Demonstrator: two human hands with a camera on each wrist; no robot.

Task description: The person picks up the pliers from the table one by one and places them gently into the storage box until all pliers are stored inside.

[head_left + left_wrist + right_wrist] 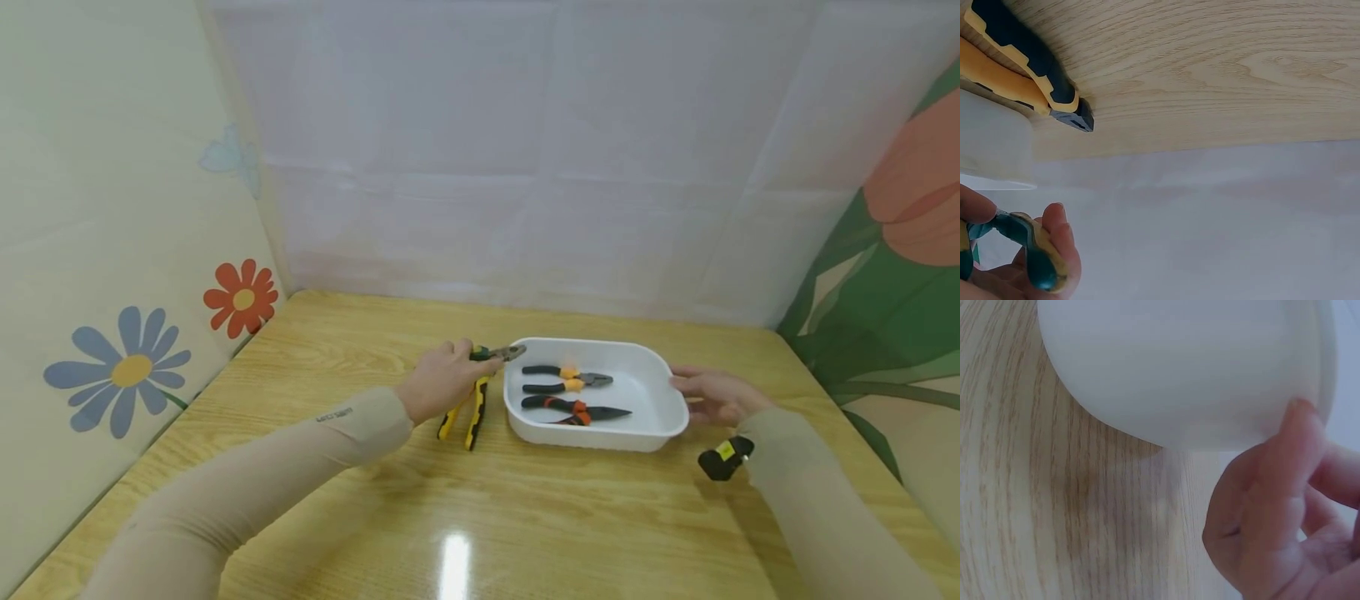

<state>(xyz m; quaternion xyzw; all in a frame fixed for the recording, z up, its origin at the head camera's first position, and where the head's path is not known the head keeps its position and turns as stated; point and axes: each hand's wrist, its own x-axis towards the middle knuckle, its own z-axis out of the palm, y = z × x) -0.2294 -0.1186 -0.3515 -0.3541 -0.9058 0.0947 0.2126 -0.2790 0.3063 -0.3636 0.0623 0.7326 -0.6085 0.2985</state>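
Observation:
My left hand [442, 377] grips pliers with green-and-yellow handles [1038, 253], their metal jaws over the left rim of a white plastic tray [652, 392]. Inside the tray lie combination pliers with black-and-orange handles [551, 388] and long-nose pliers with black-and-red handles [555, 404]. Partly behind my left hand, yellow-and-black-handled pliers [474, 421] rest on the table just left of the tray. My right hand [716, 393] is at the tray's right end; in the right wrist view a fingertip touches the outer wall near the rim.
The wooden table [360, 517] meets a pale cloth wall [450, 167] at the back. Flower-printed panels [127, 250] stand on both sides. A small black device with a yellow label [725, 458] sits by the right wrist.

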